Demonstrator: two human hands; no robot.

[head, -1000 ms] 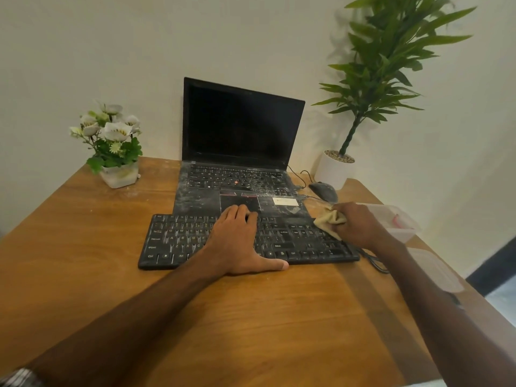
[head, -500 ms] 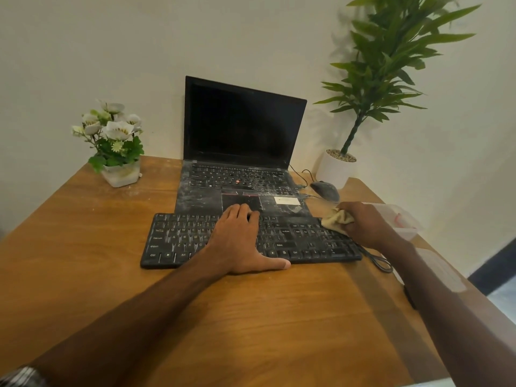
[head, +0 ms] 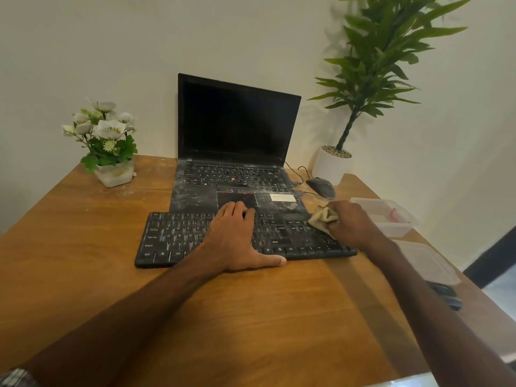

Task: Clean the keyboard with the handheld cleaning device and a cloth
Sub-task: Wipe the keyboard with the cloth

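One black keyboard (head: 178, 238) with pale key legends is laid flat on the worktop (head: 83, 247). Its middle is pressed by the flat, released left grip (head: 234, 241); a crumpled beige cloth (head: 322, 217) is clenched in the right grip (head: 351, 224) over its right end.

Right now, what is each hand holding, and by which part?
The right hand grips the bunched cloth by one end. The left hand holds nothing, resting flat on the keyboard.
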